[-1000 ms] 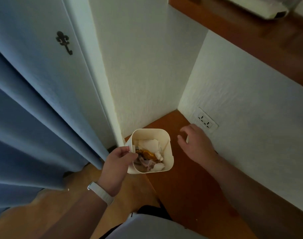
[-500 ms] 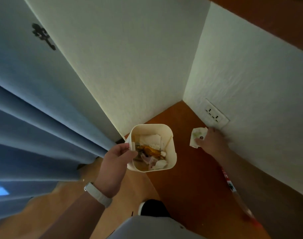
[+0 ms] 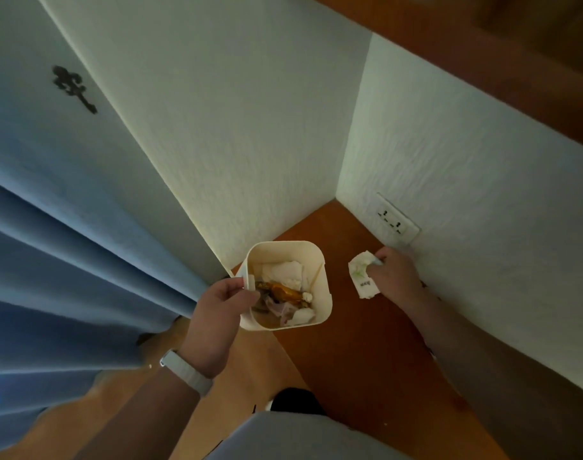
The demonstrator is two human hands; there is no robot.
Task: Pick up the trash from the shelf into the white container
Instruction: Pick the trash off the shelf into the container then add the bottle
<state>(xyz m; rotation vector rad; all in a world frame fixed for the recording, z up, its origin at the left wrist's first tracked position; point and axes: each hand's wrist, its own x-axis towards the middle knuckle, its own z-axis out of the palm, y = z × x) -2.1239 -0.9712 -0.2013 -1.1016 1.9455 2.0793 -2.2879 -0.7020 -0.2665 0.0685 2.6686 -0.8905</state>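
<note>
The person's left hand [image 3: 217,313] grips the white container [image 3: 311,260] by its rim at about the nine o'clock side, thumb on the inside of the wall and fingers curled round the outside, so the hand is closed firmly on it. The container is held over the front-left edge of the brown wooden shelf [image 3: 359,343], its open mouth facing up toward the camera. Inside it lie a crumpled white tissue [image 3: 286,272] toward twelve o'clock, an orange-brown wrapper [image 3: 283,292] near the middle, and paler scraps toward six o'clock. At three o'clock from the container, apart from it, the right hand [image 3: 396,277] is closed on a crumpled white paper wrapper [image 3: 361,277] with faint green print, pinching it at its right edge; whether the wrapper is touching the shelf surface cannot be told. Just beyond that hand, at about one o'clock, a white wall socket [image 3: 396,220] is set in the textured white wall [image 3: 482,227]. A white band [image 3: 188,371] circles the left wrist. Blue curtains [image 3: 67,277] hang at the container's nine o'clock, and a dark ornate hook [image 3: 74,88] sits on the wall at eleven o'clock.
</note>
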